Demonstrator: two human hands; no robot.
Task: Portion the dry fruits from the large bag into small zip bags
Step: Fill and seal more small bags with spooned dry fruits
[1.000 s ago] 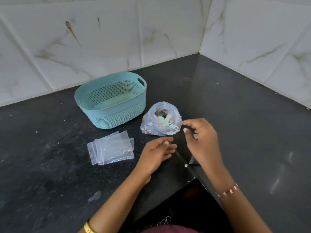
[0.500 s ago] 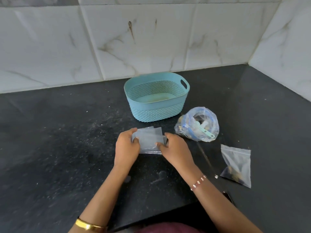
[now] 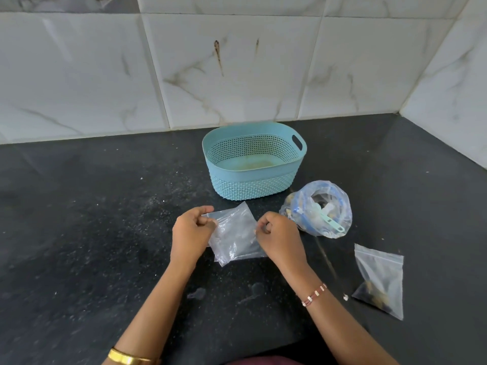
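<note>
Left hand (image 3: 190,230) and right hand (image 3: 276,234) each pinch a side of a clear, empty small zip bag (image 3: 234,234) mid-counter. Peel one bag free, then open its mouth; the clear large bag of dry fruits (image 3: 317,208) sits just right, toward the back corner.

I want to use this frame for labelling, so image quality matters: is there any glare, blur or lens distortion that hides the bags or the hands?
Head view: sharp, evenly lit, soft shadows. Wide-angle bending curves the tile lines and counter edge. Glints on the empty zip bags, pinched by left hand and right hand, blur their edges. The large bag and filled zip bag read clearly.
</note>
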